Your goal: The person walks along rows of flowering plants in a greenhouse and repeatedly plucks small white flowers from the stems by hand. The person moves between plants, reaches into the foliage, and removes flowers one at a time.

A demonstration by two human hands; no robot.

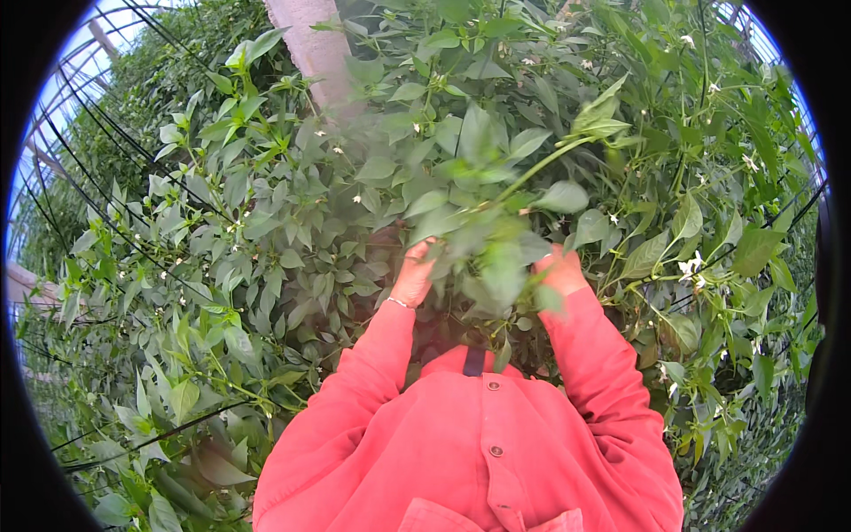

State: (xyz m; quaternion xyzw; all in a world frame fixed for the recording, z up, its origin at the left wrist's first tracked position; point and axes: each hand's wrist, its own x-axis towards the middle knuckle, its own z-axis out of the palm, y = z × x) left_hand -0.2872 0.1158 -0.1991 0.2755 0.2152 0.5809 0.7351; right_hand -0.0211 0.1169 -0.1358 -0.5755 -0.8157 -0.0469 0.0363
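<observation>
My left hand (415,274) reaches into dense pepper plants, a thin bracelet at its wrist. Its fingertips disappear behind leaves. My right hand (560,269) is among the foliage a little to the right, also with its fingers partly covered. Between and above the hands, a leafy pepper stem (532,171) slants up to the right, its lower leaves blurred. Whether either hand grips a stem or a fruit is hidden. Both forearms wear red sleeves.
A pale post (318,56) rises beyond the plants. Dark support strings (126,229) cross the foliage at left, and another line (159,437) runs low left. Small white flowers (690,266) dot the plants. Greenhouse framing (73,80) shows at upper left.
</observation>
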